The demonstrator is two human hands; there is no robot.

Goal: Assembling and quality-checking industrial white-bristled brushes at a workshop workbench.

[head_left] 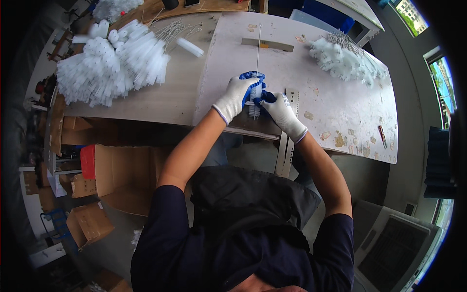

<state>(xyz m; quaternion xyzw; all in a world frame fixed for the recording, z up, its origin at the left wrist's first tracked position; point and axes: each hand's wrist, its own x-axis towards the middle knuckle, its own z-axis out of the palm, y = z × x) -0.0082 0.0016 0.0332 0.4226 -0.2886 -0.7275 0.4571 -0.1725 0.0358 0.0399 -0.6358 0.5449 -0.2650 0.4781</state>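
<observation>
You are gripping a pale, bristled brush (pixel 254 112) with both gloved hands, and it is lying lengthwise near the front edge of the desk (pixel 219 104). Its thin wire stem (pixel 259 48) is pointing away from you, running up past a flat bar (pixel 279 46) on the desktop. Your left hand (pixel 237 97) is wrapping its blue-coated fingers around the upper bristles, while your right hand (pixel 283 113) is closing in from the other side, thumb and fingers bunching at the brush just lower down. Exactly where those right fingertips are pressing, you cannot tell from here.

A perforated metal strip (pixel 292 100) is standing out just beside your right hand. A large heap of white brushes (pixel 104 65) is spreading over the far left, and a smaller bundle (pixel 343 61) is lying at the right.

You seem to be working on this single piece, steadying it with the left and handling its lower part with the right. The next move is probably calling for a firm left hold, light right fingers that are not crushing the bristles, and a stem that is staying straight.
</observation>
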